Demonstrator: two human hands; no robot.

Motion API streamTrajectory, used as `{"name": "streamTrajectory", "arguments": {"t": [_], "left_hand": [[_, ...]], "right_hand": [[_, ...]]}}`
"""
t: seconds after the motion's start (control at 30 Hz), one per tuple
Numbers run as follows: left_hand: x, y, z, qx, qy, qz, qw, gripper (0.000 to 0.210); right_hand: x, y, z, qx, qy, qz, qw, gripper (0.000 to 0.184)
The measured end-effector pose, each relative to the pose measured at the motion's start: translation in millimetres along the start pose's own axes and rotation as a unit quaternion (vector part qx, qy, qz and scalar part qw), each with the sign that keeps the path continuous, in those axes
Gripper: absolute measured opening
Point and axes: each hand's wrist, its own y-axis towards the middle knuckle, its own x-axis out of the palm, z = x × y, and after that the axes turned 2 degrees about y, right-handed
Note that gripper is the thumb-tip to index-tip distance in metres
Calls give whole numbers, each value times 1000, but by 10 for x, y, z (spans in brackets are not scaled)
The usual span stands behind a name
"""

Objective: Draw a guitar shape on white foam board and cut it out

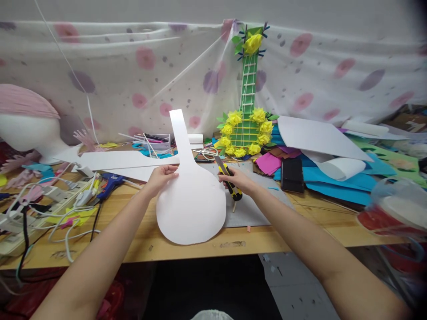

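A white guitar-shaped cutout (191, 209) is held up over the front of the table, its narrow neck pointing away from me. My left hand (163, 178) grips its left edge where the neck widens into the body, thumb on top. In my right hand (237, 180) is a yellow and black utility knife (231, 184), its blade pointing up and away from me, close to the cutout's right edge. Beneath the knife lies a grey cutting mat (250, 211), partly hidden by the cutout. Scissors (209, 153) rest just behind the cutout's neck.
A green paper guitar with yellow flowers (248, 93) leans at the back. A blue glue gun (111, 184) and a corded power strip (53, 204) sit left, beside white board (110, 160). A black phone (292, 175), coloured paper and a plastic cup (395, 209) are right.
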Motion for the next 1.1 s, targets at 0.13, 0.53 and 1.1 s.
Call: {"name": "streamTrajectory", "arguments": {"t": [0.13, 0.53, 1.1], "left_hand": [[60, 62, 91, 10, 1, 27, 1000, 37], [50, 305, 43, -97, -45, 167, 980, 12], [181, 158, 87, -12, 80, 0, 997, 36]], "right_hand": [[75, 34, -42, -12, -13, 2, 1000, 39], [7, 120, -89, -17, -43, 64, 997, 39], [31, 93, -137, -3, 28, 82, 996, 39]]}}
